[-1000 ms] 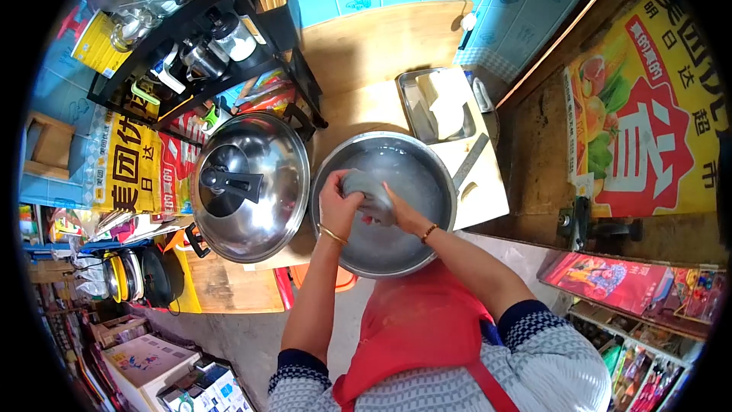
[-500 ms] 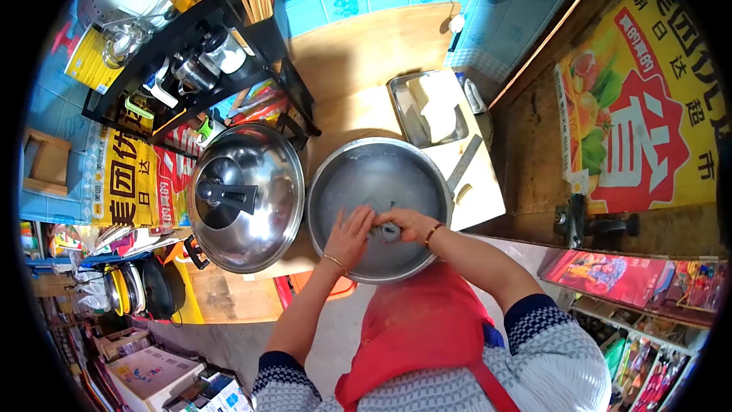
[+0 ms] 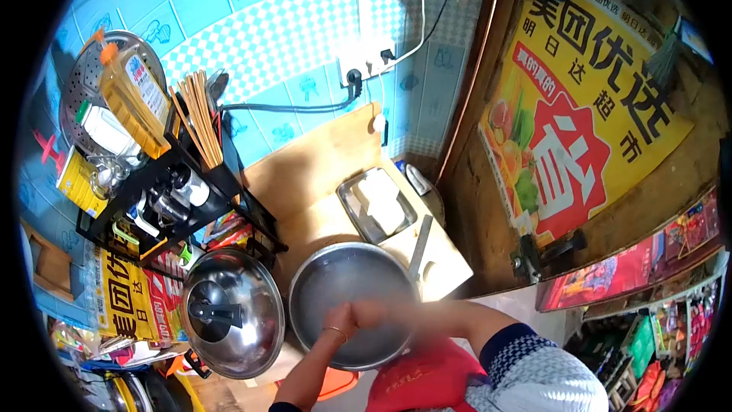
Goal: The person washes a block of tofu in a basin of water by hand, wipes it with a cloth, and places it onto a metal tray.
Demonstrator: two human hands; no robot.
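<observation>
Both of my hands are inside a large steel basin [image 3: 313, 271], close together over its lower middle. My left hand [image 3: 341, 319], with a bracelet at the wrist, is closed, and whatever it holds is hidden. My right hand [image 3: 372, 313] meets it from the right, its fingers smeared by motion. Greyish liquid or a wet grey surface [image 3: 343, 275] shows inside the basin. To the left of the basin, a domed steel lid [image 3: 255, 320] with a black handle lies close beside it.
Behind the basin a steel tray [image 3: 366, 229] holds pale blocks [image 3: 381, 202]. A flat metal blade [image 3: 419, 248] lies on the pale board [image 3: 450, 263] at right. A black rack [image 3: 229, 191] with bottles and chopsticks [image 3: 200, 126] stands at left. A wooden panel [image 3: 465, 214] bounds the right.
The view has tilted upward, showing more wall. My hands have come together, and the small grey item seen under my right hand is now hidden. My right forearm is blurred.
</observation>
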